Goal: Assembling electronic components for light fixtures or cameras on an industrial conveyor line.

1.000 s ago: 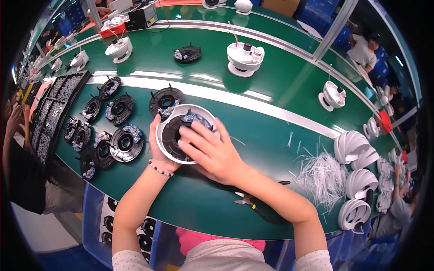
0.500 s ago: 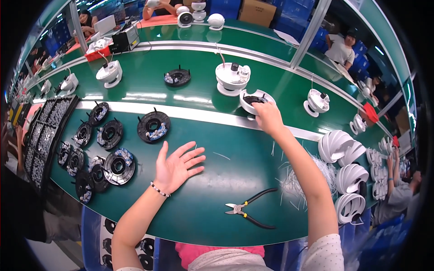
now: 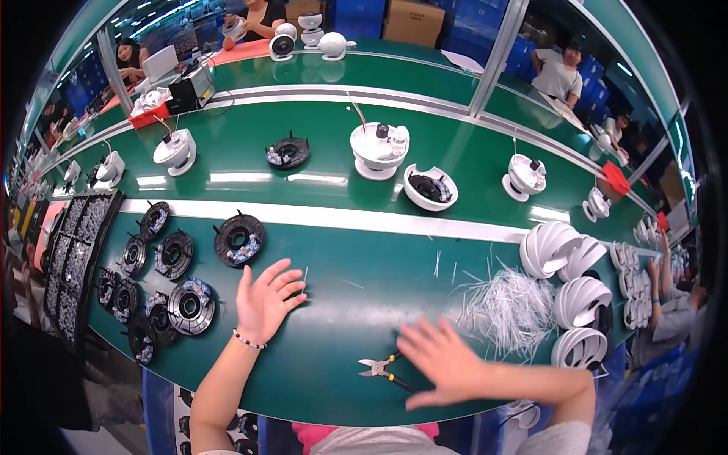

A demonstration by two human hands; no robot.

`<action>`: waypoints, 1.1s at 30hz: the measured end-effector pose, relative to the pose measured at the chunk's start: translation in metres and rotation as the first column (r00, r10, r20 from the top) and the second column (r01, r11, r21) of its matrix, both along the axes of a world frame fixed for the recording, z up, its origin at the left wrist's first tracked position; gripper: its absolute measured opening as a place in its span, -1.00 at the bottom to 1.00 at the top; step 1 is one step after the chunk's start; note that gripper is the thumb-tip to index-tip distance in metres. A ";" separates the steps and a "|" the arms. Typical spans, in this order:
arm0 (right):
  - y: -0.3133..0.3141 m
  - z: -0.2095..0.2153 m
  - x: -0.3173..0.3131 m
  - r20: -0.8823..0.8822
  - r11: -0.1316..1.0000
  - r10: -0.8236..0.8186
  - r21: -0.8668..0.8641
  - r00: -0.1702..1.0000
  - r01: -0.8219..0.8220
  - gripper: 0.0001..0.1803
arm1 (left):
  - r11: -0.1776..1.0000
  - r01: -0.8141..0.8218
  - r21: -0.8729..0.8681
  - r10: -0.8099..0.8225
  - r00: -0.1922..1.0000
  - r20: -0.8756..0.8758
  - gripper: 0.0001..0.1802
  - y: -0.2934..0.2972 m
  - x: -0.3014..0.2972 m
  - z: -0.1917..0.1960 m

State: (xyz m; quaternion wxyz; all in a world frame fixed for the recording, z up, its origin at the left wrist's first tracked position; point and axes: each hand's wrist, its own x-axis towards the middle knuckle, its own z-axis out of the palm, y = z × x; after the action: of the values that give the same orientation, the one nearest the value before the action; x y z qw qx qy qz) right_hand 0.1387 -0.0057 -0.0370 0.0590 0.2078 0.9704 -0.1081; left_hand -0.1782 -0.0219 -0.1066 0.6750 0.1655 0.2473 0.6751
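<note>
My left hand is turned palm up over the green worktable, fingers stretched out, holding nothing. To its left lie several round black discs with small circuit boards and wires. My right hand is spread open above the near part of the table, palm down and slightly blurred. Beneath its fingers are side cutters with black and yellow handles; the hand partly hides the handles, and I cannot tell whether it touches them. Farther off, a white bowl-shaped housing with a black disc inside sits on the green conveyor.
White plastic strips lie heaped at right, beside slotted white shells. White round units on stands line the conveyor. A black compartment tray of small parts stands far left. Other people work across the line and at right.
My right hand has let go of the housing on the conveyor and come back, spread, over the side cutters. My left hand stays open; the whole view has shifted slightly.
</note>
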 end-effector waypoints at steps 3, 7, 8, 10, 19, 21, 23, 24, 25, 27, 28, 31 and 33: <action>-0.016 -0.002 0.043 0.148 0.999 0.026 -0.050 0.989 -0.019 0.06 | 0.999 -0.029 -0.039 0.026 0.997 -0.070 -0.32 0.010 0.039 0.013; -0.003 -0.012 0.050 0.004 0.994 -0.105 -0.029 0.995 0.105 -0.06 | 0.994 0.064 0.085 -0.030 0.937 -0.348 -0.39 0.054 0.048 0.043; 0.002 -0.014 0.049 -0.005 0.994 -0.108 -0.026 0.994 0.107 -0.06 | 0.989 0.089 0.115 -0.035 0.913 -0.406 -0.39 0.068 0.049 0.055; 0.013 -0.021 0.048 0.037 0.999 0.030 -0.020 0.999 -0.030 -0.12 | 0.978 0.106 0.179 -0.004 0.869 -0.495 -0.41 0.103 0.058 0.076; 0.139 0.043 0.031 -0.200 0.691 0.319 0.718 0.926 -0.083 -0.86 | 0.940 0.066 0.335 0.338 -0.309 -0.889 -0.72 0.274 0.070 0.078; 0.195 0.090 0.018 -0.265 0.569 0.296 0.821 0.918 0.054 -0.69 | 0.944 0.053 0.327 0.302 -0.539 -0.786 -0.72 0.290 0.073 0.070; 0.249 0.120 0.008 -0.334 0.511 0.160 0.833 0.929 0.212 -0.49 | 0.940 0.027 0.339 0.301 -0.532 -0.791 -0.74 0.304 0.075 0.055; 0.274 0.128 0.005 -0.404 0.519 0.112 0.803 0.908 0.293 -0.51 | 0.932 0.027 0.362 0.324 -0.514 -0.794 -0.81 0.311 0.078 0.052; 0.302 0.129 0.006 -0.420 0.496 0.067 0.801 0.905 0.335 -0.56 | 0.932 0.033 0.362 0.327 -0.508 -0.797 -0.81 0.317 0.084 0.050; 0.355 0.114 0.008 -0.412 0.491 0.004 0.794 0.911 0.357 -0.60 | 0.875 0.050 0.482 0.451 -0.447 -0.772 -0.87 0.329 0.090 0.048; 0.370 0.107 0.004 -0.349 0.511 -0.068 0.792 0.935 0.333 -0.61 | 0.875 0.056 0.482 0.453 -0.450 -0.770 -0.90 0.333 0.089 0.048; 0.392 0.079 -0.009 -0.192 0.598 -0.082 0.776 0.978 0.203 -0.64 | 0.883 0.111 0.455 0.455 -0.436 -0.777 -0.91 0.345 0.084 0.054; 0.397 0.064 -0.016 -0.120 0.630 -0.147 0.754 0.982 0.186 -0.62 | 0.887 0.114 0.446 0.449 -0.433 -0.782 -0.90 0.352 0.085 0.058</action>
State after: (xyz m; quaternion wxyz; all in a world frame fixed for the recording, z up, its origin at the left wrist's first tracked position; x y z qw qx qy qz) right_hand 0.1231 0.3914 0.0267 -0.0670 0.2993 0.9034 0.2998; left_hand -0.0931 0.3301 -0.0487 -0.0047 0.7174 0.5981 0.3571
